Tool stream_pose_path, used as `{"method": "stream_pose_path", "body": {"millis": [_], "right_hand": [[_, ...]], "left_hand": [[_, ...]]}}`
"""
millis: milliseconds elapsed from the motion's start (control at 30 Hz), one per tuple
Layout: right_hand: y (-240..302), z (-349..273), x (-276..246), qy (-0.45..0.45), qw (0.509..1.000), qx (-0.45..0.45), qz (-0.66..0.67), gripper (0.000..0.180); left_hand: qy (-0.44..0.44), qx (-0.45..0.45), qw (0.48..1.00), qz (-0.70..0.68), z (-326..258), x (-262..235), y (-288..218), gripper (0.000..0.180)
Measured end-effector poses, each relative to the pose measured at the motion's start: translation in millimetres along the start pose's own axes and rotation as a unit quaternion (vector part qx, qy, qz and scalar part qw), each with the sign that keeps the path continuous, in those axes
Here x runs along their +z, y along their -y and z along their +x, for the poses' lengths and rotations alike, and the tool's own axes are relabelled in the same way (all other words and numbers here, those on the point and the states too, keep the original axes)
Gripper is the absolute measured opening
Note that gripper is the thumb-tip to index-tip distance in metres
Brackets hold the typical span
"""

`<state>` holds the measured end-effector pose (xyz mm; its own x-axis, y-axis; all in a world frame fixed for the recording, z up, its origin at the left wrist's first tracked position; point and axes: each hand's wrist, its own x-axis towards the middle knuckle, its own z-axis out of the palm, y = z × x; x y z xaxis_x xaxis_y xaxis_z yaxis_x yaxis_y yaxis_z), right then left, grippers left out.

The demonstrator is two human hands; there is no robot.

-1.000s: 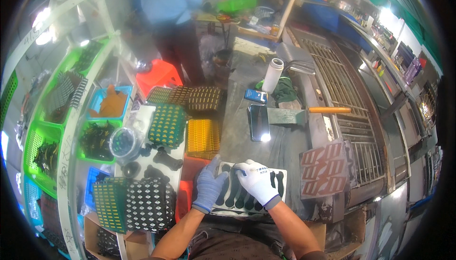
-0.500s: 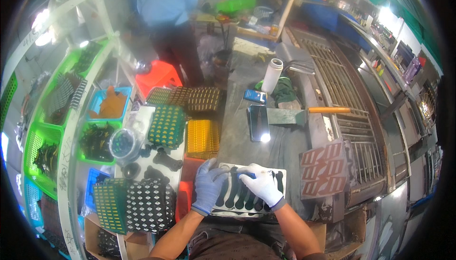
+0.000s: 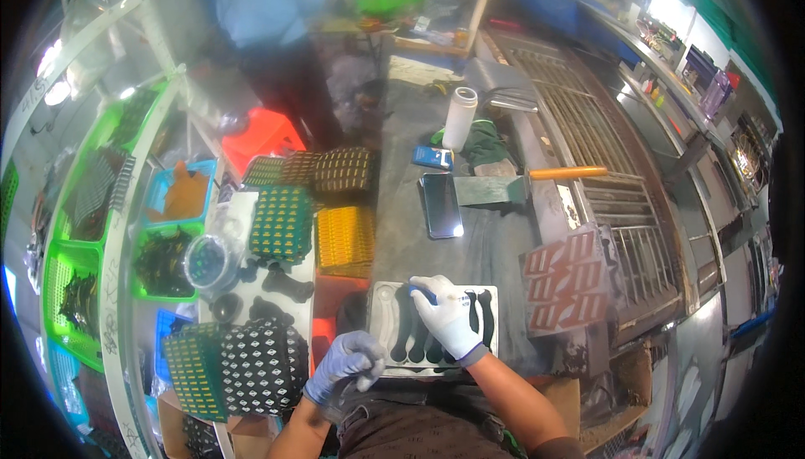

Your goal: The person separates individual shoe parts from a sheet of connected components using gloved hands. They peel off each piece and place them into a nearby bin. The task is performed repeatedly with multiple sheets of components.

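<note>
Pale tray (image 3: 386, 312) of dark bone-shaped strips (image 3: 399, 350), directly below the fingers of the right hand (image 3: 447, 318) and just beside those of the left hand (image 3: 344, 367). On the right, white-gloved, over the tray's middle: fingers narrow and bent toward its far edge, with something blue (image 3: 427, 294) showing at them, too small to name; cannot tell whether gripped. On the left, gloved in blue-grey, by the tray's near left corner: fingers curled inward; cannot tell whether holding anything or touching the rim. Beyond the right fingertips, well apart: dark phone (image 3: 441, 206), then blue box (image 3: 433, 157) and white bottle (image 3: 459, 119). Beyond and rightward of the same fingers, broad blade (image 3: 490, 191) with orange handle (image 3: 568, 172); straight to their right, sheet with reddish-brown shapes (image 3: 563, 283). Left of the left fingers, black stack with white marks (image 3: 264, 367); beyond them, yellow stack (image 3: 345, 241).
</note>
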<state>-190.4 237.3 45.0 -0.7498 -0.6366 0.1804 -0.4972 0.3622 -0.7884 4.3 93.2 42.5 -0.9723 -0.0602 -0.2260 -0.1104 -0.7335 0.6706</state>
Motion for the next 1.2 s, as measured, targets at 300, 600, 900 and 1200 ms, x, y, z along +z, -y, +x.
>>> {"method": "stream_pose_path", "body": {"millis": [300, 600, 900, 1200], "right_hand": [[-5.1, 3.5, -17.3, 0.081, 0.974, -0.033, -0.208, 0.014], [-7.8, 13.6, -18.1, 0.153, 0.976, 0.019, -0.153, 0.022], [-16.8, -1.7, -40.1, 0.100, 0.985, 0.042, 0.137, 0.022], [-2.2, 2.1, -40.5, 0.100, 0.972, 0.030, -0.211, 0.014]], "left_hand": [[-0.230, 0.041, 0.862, 0.450, 79.1, 2.7, 10.1, 0.024], [-0.248, 0.081, 0.811, 0.523, 94.8, -6.0, 15.5, 0.037], [-0.159, 0.093, 0.853, 0.488, 83.2, -7.1, 7.2, 0.038], [-0.216, 0.001, 0.870, 0.443, 95.7, 17.0, 16.5, 0.042]]}}
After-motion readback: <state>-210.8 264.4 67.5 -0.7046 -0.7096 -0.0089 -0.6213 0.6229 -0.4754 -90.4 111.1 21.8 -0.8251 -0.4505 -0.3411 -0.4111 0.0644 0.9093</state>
